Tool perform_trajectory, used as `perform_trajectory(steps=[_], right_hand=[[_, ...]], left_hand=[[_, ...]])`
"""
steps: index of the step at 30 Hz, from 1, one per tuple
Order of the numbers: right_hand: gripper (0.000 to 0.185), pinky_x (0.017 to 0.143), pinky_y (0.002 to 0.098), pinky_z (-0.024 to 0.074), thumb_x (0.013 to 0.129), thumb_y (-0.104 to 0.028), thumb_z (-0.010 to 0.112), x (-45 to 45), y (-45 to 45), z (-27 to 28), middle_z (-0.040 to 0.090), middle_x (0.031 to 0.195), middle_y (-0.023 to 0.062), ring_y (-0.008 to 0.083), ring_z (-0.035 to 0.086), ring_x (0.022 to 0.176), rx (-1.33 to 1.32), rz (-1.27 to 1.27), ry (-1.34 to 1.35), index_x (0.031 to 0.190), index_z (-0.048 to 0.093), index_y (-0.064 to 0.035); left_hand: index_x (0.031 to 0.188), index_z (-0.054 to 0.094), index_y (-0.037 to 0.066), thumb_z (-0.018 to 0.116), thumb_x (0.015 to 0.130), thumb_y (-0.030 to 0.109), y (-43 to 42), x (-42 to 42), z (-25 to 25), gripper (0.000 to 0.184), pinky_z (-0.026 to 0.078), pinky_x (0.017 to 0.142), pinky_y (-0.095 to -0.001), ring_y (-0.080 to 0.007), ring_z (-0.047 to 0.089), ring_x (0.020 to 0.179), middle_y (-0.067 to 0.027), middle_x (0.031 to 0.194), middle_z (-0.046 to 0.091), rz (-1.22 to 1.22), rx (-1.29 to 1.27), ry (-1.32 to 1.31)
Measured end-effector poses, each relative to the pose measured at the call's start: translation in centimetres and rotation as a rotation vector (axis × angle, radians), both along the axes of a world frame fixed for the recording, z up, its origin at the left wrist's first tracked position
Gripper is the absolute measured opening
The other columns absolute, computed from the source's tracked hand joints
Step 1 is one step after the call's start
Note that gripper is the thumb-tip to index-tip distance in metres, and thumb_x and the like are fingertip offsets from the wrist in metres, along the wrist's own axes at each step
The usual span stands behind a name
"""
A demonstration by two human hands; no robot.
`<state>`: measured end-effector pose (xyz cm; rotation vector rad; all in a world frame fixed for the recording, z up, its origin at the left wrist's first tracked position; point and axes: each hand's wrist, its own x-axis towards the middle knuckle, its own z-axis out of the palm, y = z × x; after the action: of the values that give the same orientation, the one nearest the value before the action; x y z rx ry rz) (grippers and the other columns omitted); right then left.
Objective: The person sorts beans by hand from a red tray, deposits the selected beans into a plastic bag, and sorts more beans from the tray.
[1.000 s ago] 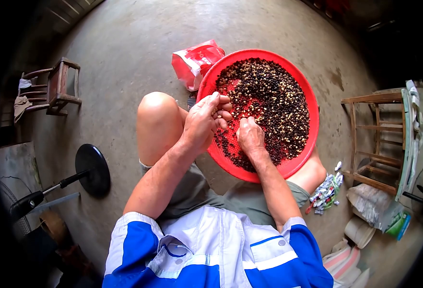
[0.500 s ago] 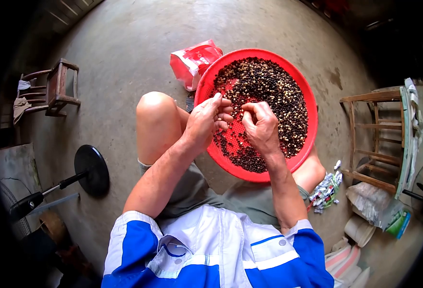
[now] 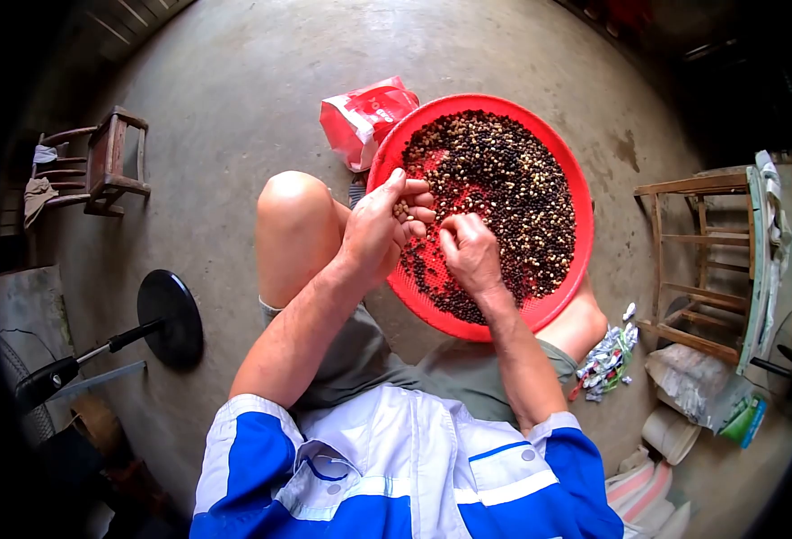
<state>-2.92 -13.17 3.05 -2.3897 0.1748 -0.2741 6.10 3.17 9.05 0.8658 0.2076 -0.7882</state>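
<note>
A round red plastic sieve tray (image 3: 585, 220) rests in front of me, holding a spread of dark and pale beans (image 3: 517, 171). Over its left side, my left hand (image 3: 380, 220) is turned palm up, its fingers curled around a few light brown beans (image 3: 402, 210). Just to the right, my right hand (image 3: 473, 256) hovers low over the tray's middle with thumb and fingertips drawn together. Whatever may sit between those fingertips is too small to make out. Beneath the hands, the red mesh shows through where the beans lie thin.
A red and white bag (image 3: 360, 121) stands behind the tray's left rim. Crumpled foil wrappers (image 3: 607, 359) lie by my right foot. To the right is a wooden rack (image 3: 701, 238); at left are a wooden chair (image 3: 113, 162) and a fan's black base (image 3: 171, 319).
My right hand has shifted slightly left and downward, its fingertips lower over the tray. My left hand has opened its curl a little, showing more of the beans in the palm.
</note>
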Motion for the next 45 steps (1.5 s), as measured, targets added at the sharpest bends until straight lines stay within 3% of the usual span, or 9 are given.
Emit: perform_trajectory(steps=[3,5,12,16,24,33,37,42,45], right_hand=[[0.012,0.077,0.0438,0.0542,0.089,-0.012,0.067,-1.0,1.3,-2.9,0.064,0.091,0.0163,0.0343,0.065,0.083,-0.088,0.003,0.121,0.096,0.066,-0.0023],[0.013,0.071,0.0449,0.0561,0.092,-0.018,0.065,-1.0,1.9,-4.1,0.060,0.095,0.0176,0.0354,0.066,0.080,-0.130,0.005,0.107,0.094,0.062,-0.0049],[0.013,0.069,0.0467,0.0569,0.089,-0.012,0.062,-0.2,3.2,-4.0,0.059,0.095,0.0196,0.0361,0.068,0.082,-0.273,-0.028,0.261,0.092,0.056,-0.0011],[0.015,0.071,0.0474,0.0568,0.085,-0.010,0.062,-0.8,2.8,-3.8,0.059,0.094,0.0205,0.0372,0.066,0.079,-0.216,0.039,0.186,0.092,0.055,0.0003],[0.008,0.068,0.0446,0.0532,0.082,-0.001,0.063,-0.1,-2.1,-3.8,0.060,0.083,0.0161,0.0344,0.063,0.075,-0.084,-0.153,0.028,0.086,0.057,0.0000],[0.015,0.078,0.0459,0.0549,0.089,-0.012,0.065,2.0,-2.1,-4.5,0.063,0.095,0.0177,0.0360,0.065,0.086,-0.156,-0.117,0.182,0.100,0.068,-0.0030],[0.011,0.075,0.0449,0.0603,0.092,-0.013,0.062,2.7,-2.2,-4.3,0.060,0.101,0.0200,0.0361,0.069,0.084,-0.249,-0.044,0.293,0.096,0.063,-0.0020],[0.017,0.078,0.0464,0.0601,0.092,-0.011,0.058,3.7,-1.5,-3.7,0.062,0.106,0.0231,0.0384,0.069,0.094,-0.443,0.026,0.491,0.101,0.060,0.0041],[0.015,0.077,0.0504,0.0561,0.088,-0.012,0.060,3.0,-1.7,-3.1,0.063,0.101,0.0239,0.0409,0.067,0.087,-0.302,-0.064,0.394,0.094,0.058,0.0016]], left_hand=[[0.119,0.059,-0.004,0.043,0.109,0.036,0.2,0.0,0.5,0.045,0.055,0.072,-0.0270,-0.0158,0.064,0.086,-0.0111,0.103,0.065,0.056,0.024,-0.011],[0.119,0.059,-0.004,0.043,0.109,0.036,0.1,0.1,0.5,0.044,0.055,0.072,-0.0270,-0.0158,0.063,0.086,-0.0111,0.103,0.064,0.065,0.030,-0.016],[0.119,0.059,-0.004,0.044,0.108,0.037,-0.2,-0.1,0.6,0.045,0.055,0.072,-0.0269,-0.0155,0.063,0.086,-0.0111,0.103,0.064,0.029,0.039,-0.041],[0.119,0.058,-0.004,0.043,0.108,0.037,0.0,0.0,0.6,0.045,0.055,0.072,-0.0266,-0.0153,0.064,0.086,-0.0110,0.104,0.065,0.024,0.036,-0.052],[0.120,0.058,-0.004,0.044,0.108,0.037,-0.2,-0.4,0.7,0.045,0.055,0.072,-0.0258,-0.0146,0.064,0.085,-0.0115,0.104,0.065,0.010,0.016,-0.064],[0.120,0.058,-0.004,0.044,0.108,0.036,-0.1,-0.2,0.1,0.044,0.055,0.071,-0.0255,-0.0145,0.065,0.085,-0.0110,0.104,0.065,0.002,0.018,-0.064],[0.120,0.058,-0.004,0.044,0.108,0.036,-0.3,-0.2,0.2,0.043,0.055,0.071,-0.0254,-0.0145,0.064,0.084,-0.0109,0.104,0.065,-0.001,0.039,-0.067],[0.120,0.057,-0.003,0.044,0.108,0.036,-0.4,-0.1,-0.1,0.043,0.055,0.071,-0.0260,-0.0146,0.064,0.085,-0.0107,0.104,0.065,-0.012,0.046,-0.066],[0.121,0.057,-0.003,0.045,0.108,0.036,-0.3,0.1,-0.3,0.043,0.055,0.072,-0.0267,-0.0150,0.064,0.085,-0.0104,0.104,0.065,-0.011,0.041,-0.049]])
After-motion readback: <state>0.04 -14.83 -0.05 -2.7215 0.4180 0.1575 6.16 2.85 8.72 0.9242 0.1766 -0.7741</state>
